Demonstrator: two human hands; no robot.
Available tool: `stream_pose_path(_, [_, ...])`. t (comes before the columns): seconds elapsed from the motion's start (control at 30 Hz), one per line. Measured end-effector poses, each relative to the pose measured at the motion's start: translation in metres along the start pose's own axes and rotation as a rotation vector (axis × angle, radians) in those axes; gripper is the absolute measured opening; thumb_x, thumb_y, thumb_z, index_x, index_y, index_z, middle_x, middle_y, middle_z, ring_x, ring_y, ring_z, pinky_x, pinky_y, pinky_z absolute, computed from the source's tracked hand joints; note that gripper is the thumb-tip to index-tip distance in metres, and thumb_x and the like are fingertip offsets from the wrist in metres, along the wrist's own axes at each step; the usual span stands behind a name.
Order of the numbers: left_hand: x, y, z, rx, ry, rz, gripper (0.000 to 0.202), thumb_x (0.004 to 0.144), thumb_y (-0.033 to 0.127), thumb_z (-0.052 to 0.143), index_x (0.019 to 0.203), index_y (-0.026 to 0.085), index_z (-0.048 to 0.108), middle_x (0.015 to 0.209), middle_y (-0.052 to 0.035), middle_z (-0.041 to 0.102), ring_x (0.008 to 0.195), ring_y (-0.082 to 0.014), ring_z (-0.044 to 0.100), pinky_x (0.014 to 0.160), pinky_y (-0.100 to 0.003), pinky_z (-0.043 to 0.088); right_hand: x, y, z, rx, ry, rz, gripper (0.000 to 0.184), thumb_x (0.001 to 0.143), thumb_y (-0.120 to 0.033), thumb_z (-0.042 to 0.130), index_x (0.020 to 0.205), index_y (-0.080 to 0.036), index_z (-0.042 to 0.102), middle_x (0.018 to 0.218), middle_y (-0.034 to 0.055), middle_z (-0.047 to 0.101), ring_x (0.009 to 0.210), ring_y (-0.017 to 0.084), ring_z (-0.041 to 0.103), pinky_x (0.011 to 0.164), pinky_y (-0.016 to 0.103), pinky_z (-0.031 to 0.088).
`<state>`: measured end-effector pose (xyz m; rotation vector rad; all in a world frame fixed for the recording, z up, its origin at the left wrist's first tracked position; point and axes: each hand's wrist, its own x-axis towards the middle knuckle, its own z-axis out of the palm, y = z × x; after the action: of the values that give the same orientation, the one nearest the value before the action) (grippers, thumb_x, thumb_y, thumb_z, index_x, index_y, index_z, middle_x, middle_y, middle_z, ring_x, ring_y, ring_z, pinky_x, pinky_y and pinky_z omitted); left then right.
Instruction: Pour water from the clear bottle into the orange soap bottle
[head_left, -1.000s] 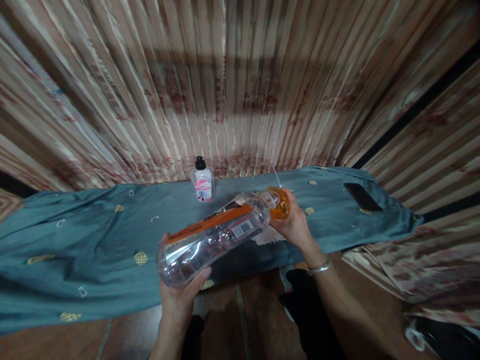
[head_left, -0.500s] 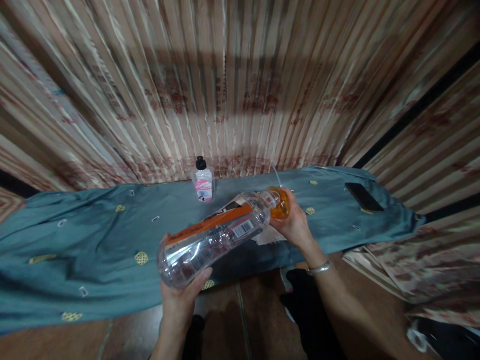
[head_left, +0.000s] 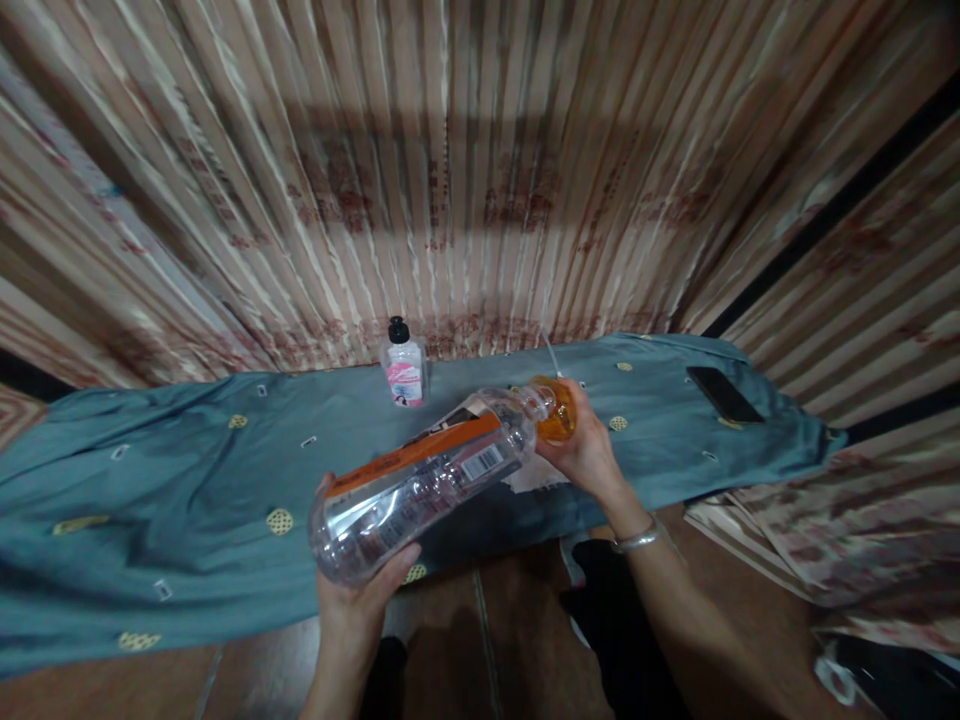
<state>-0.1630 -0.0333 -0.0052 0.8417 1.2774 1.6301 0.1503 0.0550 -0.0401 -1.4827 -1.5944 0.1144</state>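
My left hand (head_left: 356, 597) is closed around the base of a large clear plastic bottle (head_left: 442, 480) with an orange and silver label and a barcode. The bottle lies tilted, its neck to the upper right. My right hand (head_left: 589, 440) grips a translucent amber cup-like container (head_left: 559, 408), and the bottle's neck meets its near side. Whether the mouth sits inside the container or only against it, I cannot tell. No liquid stream can be made out. A thin clear tube (head_left: 552, 352) sticks up behind the container. Below it a pale paper piece (head_left: 537, 474) lies partly hidden.
A small bottle with a black cap and pink label (head_left: 405, 375) stands at the back on the teal patterned cloth (head_left: 202, 480). To the right lies a black phone (head_left: 724, 394). A pleated curtain (head_left: 480, 180) hangs behind; tiled floor (head_left: 442, 650) shows in front.
The whole view has shifted very slightly. Both hands keep their hold, and the bottle stays at nearly the same tilt against the amber container.
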Motion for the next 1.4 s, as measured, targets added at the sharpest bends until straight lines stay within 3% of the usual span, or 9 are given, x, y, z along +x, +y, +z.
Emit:
stream_pose_path(0.13, [-0.001, -0.001, 0.0, 0.021, -0.008, 0.004, 0.134, 0.054, 0.054, 0.114, 0.169, 0.028, 0.051, 0.129, -0.0105, 0.083, 0.114, -0.033, 0.084, 0.109, -0.043, 0.066, 0.0, -0.001, 0.0, 0.014, -0.005, 0.004, 0.1, 0.08, -0.044, 0.095, 0.165, -0.022, 0.048, 0.154, 0.0199, 0.075, 0.139, 0.039, 0.077, 0.119, 0.059, 0.064])
stream_pose_path(0.33, [-0.001, -0.003, -0.002, -0.015, -0.032, -0.023, 0.134, 0.056, 0.056, 0.113, 0.171, 0.029, 0.048, 0.118, -0.0086, 0.085, 0.102, -0.0325, 0.085, 0.097, -0.043, 0.07, 0.0, -0.002, 0.002, 0.024, 0.014, 0.02, 0.098, 0.08, -0.046, 0.095, 0.163, -0.022, 0.05, 0.152, 0.0199, 0.076, 0.14, 0.039, 0.076, 0.12, 0.06, 0.063])
stream_pose_path(0.5, [0.0, -0.009, -0.004, -0.024, -0.021, -0.002, 0.126, 0.062, 0.054, 0.111, 0.169, 0.032, 0.05, 0.124, -0.0078, 0.082, 0.112, -0.0327, 0.084, 0.103, -0.044, 0.069, 0.0, -0.002, 0.001, 0.009, 0.027, 0.004, 0.097, 0.078, -0.044, 0.095, 0.162, -0.024, 0.051, 0.153, 0.0183, 0.077, 0.136, 0.039, 0.079, 0.117, 0.06, 0.065])
stream_pose_path(0.73, [-0.002, -0.008, 0.001, -0.054, 0.008, 0.008, 0.116, 0.058, 0.051, 0.113, 0.159, 0.028, 0.06, 0.09, 0.0005, 0.073, 0.109, -0.0349, 0.083, 0.103, -0.047, 0.068, 0.0, -0.001, 0.003, 0.004, 0.043, 0.016, 0.095, 0.079, -0.047, 0.093, 0.161, -0.023, 0.052, 0.15, 0.019, 0.078, 0.134, 0.039, 0.08, 0.116, 0.061, 0.066])
stream_pose_path(0.87, [-0.001, -0.009, 0.003, -0.05, 0.008, 0.041, 0.116, 0.06, 0.051, 0.112, 0.16, 0.029, 0.059, 0.105, -0.0031, 0.078, 0.115, -0.0342, 0.082, 0.11, -0.048, 0.066, 0.001, 0.001, 0.004, -0.007, 0.048, 0.007, 0.098, 0.077, -0.049, 0.094, 0.161, -0.023, 0.051, 0.152, 0.0201, 0.076, 0.134, 0.04, 0.079, 0.115, 0.061, 0.066])
stream_pose_path(1.0, [-0.001, -0.01, 0.002, -0.063, 0.002, 0.035, 0.118, 0.06, 0.05, 0.112, 0.162, 0.028, 0.057, 0.116, -0.0069, 0.082, 0.112, -0.0324, 0.083, 0.105, -0.044, 0.067, 0.001, 0.002, 0.004, -0.004, 0.045, 0.015, 0.099, 0.077, -0.051, 0.095, 0.161, -0.022, 0.052, 0.151, 0.0204, 0.077, 0.133, 0.04, 0.08, 0.115, 0.061, 0.066])
stream_pose_path(1.1, [-0.001, -0.009, 0.002, -0.077, 0.002, 0.042, 0.111, 0.06, 0.049, 0.112, 0.156, 0.028, 0.061, 0.1, -0.0013, 0.079, 0.104, -0.0294, 0.084, 0.097, -0.039, 0.069, 0.001, 0.002, 0.004, -0.003, 0.04, 0.018, 0.098, 0.077, -0.051, 0.094, 0.161, -0.021, 0.052, 0.15, 0.0212, 0.077, 0.133, 0.041, 0.079, 0.116, 0.062, 0.065])
stream_pose_path(1.2, [-0.001, -0.007, 0.003, -0.085, 0.004, 0.05, 0.108, 0.06, 0.048, 0.113, 0.153, 0.026, 0.063, 0.078, 0.0068, 0.067, 0.093, -0.0268, 0.083, 0.09, -0.036, 0.07, 0.002, 0.002, 0.003, -0.003, 0.035, 0.021, 0.099, 0.076, -0.051, 0.094, 0.161, -0.021, 0.053, 0.152, 0.0212, 0.076, 0.135, 0.041, 0.078, 0.117, 0.062, 0.064])
stream_pose_path(1.4, [-0.001, -0.007, 0.003, -0.114, -0.001, 0.059, 0.113, 0.058, 0.048, 0.114, 0.156, 0.028, 0.06, 0.08, 0.0073, 0.068, 0.07, -0.0184, 0.074, 0.087, -0.038, 0.07, 0.003, 0.001, 0.002, -0.016, 0.029, 0.021, 0.1, 0.075, -0.051, 0.095, 0.161, -0.023, 0.052, 0.153, 0.0197, 0.076, 0.134, 0.041, 0.079, 0.115, 0.061, 0.065])
